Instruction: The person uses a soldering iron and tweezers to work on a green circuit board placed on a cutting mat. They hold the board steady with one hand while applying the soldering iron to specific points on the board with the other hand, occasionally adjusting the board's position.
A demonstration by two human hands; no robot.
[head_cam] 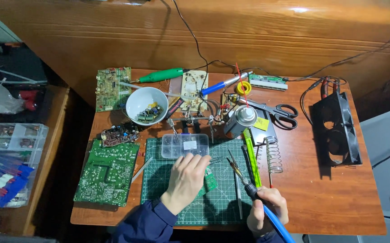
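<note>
On one green mat (222, 202), left hand (187, 180) lies flat on one small board (210, 180), right hand (267, 211) grips one soldering iron (244, 179).

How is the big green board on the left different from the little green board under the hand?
The big green board lies bare beside the cutting mat; the little board sits on the mat, partly covered by the left hand. The big one is far larger. No hand touches it. Both are green circuit boards lying flat.

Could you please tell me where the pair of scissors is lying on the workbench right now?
In the head view, the scissors lie toward the far right of the wooden table, between the spray can and the black twin fan.
</note>
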